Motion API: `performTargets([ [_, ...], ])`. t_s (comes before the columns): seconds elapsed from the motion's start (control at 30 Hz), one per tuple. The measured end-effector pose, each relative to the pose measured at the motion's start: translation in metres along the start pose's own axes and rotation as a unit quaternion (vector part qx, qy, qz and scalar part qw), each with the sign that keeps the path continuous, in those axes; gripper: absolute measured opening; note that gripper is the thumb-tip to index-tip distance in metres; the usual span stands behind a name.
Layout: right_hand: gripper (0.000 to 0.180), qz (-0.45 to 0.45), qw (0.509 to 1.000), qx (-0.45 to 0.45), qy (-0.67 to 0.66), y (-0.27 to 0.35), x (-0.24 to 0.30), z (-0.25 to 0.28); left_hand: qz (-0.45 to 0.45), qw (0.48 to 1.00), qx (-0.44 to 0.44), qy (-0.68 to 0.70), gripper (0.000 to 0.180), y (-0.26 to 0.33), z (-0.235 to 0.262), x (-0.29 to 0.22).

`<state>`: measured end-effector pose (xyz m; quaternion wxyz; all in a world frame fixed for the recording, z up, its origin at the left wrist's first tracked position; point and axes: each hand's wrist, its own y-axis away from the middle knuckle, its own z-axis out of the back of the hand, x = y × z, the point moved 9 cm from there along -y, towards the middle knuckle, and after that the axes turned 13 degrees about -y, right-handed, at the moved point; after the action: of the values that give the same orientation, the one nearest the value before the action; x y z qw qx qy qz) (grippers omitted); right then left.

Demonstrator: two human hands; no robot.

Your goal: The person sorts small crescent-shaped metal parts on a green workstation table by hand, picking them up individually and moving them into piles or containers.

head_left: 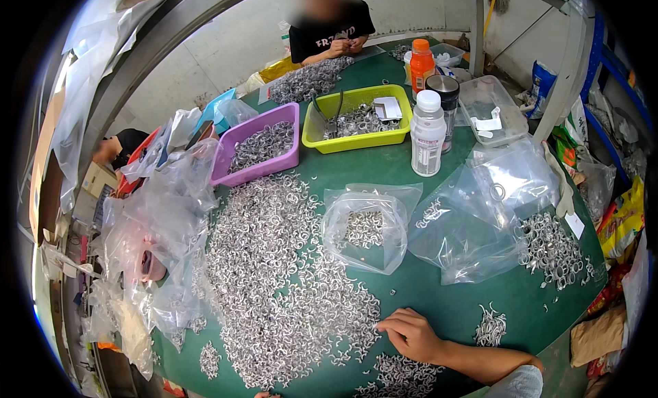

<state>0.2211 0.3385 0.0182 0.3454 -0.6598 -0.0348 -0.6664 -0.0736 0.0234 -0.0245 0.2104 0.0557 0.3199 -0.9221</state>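
Observation:
A broad heap of small curved silver metal pieces (267, 275) is spread over the green table. My right hand (411, 335) rests at the heap's right edge, index finger and thumb drawn together at the outermost pieces. Whether a piece is between the fingertips is too small to tell. Of my left hand (267, 395) only a sliver of fingers shows at the lower edge, below the heap; the rest is out of the picture. Just beneath my right wrist lies a darker pile of similar pieces (404, 377). A smaller pile (491, 327) sits right of my forearm.
Beyond the heap stand a purple basin (296, 141) and a yellow-green basin (356, 146), both holding metal parts. An open plastic bag (394, 251) contains pieces. Bottles (426, 134) and a clear tub (510, 134) stand behind. Rings (554, 251) lie right; a person (332, 28) sits opposite.

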Motion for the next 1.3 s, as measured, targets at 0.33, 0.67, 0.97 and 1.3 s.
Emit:
performTargets([
  [0.33,0.022,0.006,1.0,-0.001,0.001,-0.001,0.001,0.001,-0.028,1.0,-0.007,-0.003,0.024,-0.008,0.003,-0.01],
  [0.67,0.018,-0.009,1.0,-0.007,0.007,-0.001,0.001,0.002,-0.11,0.994,0.006,-0.005,0.033,-0.016,0.003,-0.009],
  [0.97,0.018,-0.008,1.0,-0.008,0.006,-0.001,0.0,0.002,-0.096,0.995,-0.023,-0.019,0.031,-0.011,0.005,-0.011],
  [1.3,0.022,0.004,1.0,-0.008,-0.003,0.0,0.001,0.001,-0.089,0.996,-0.005,-0.002,0.031,-0.009,0.003,-0.005],
])
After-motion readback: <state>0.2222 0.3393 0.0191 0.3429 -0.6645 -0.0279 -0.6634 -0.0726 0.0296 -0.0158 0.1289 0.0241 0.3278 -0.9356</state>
